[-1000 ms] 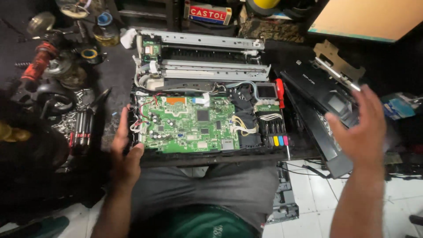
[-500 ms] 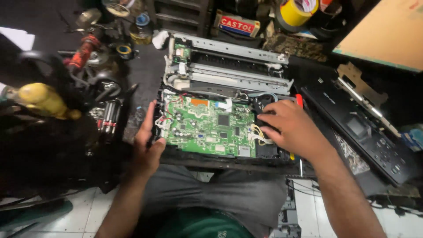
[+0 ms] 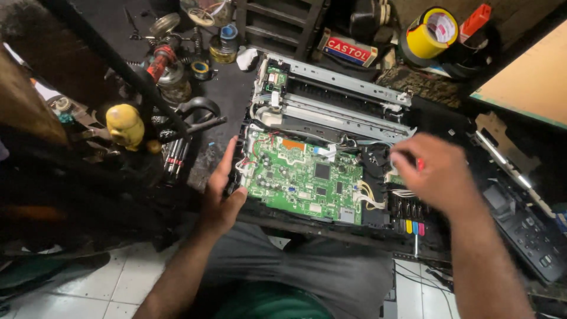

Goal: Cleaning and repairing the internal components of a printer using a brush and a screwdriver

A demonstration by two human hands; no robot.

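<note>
— Hands first: where are they?

— Left hand [image 3: 221, 192] lies open and flat against the left edge of the opened printer [image 3: 331, 159], fingers straight, thumb by the corner of the green circuit board [image 3: 301, 180]. It steadies rather than grips.

— And the other?

— Right hand [image 3: 434, 171] is curled over the printer's right side, closed on a red-handled tool [image 3: 420, 164] of which only a sliver shows; the tip is hidden under the fingers. Just below it sit ink cartridges [image 3: 410, 224] with yellow, blue and pink tabs.

— Where does the printer sit?

— On the person's lap, against the grey trousers [image 3: 307, 277], its metal rails [image 3: 348, 97] at the far end.

— Any packages or labels around?

— Behind the printer lies a flat rectangular tin [image 3: 348, 50], red label with white lettering. To its right stands a yellow tape roll [image 3: 430, 32], beside it a red cap [image 3: 475, 18]. Far left, a yellow knob [image 3: 124, 125] on a dark stand, with screwdrivers [image 3: 175, 156] near it.
</note>
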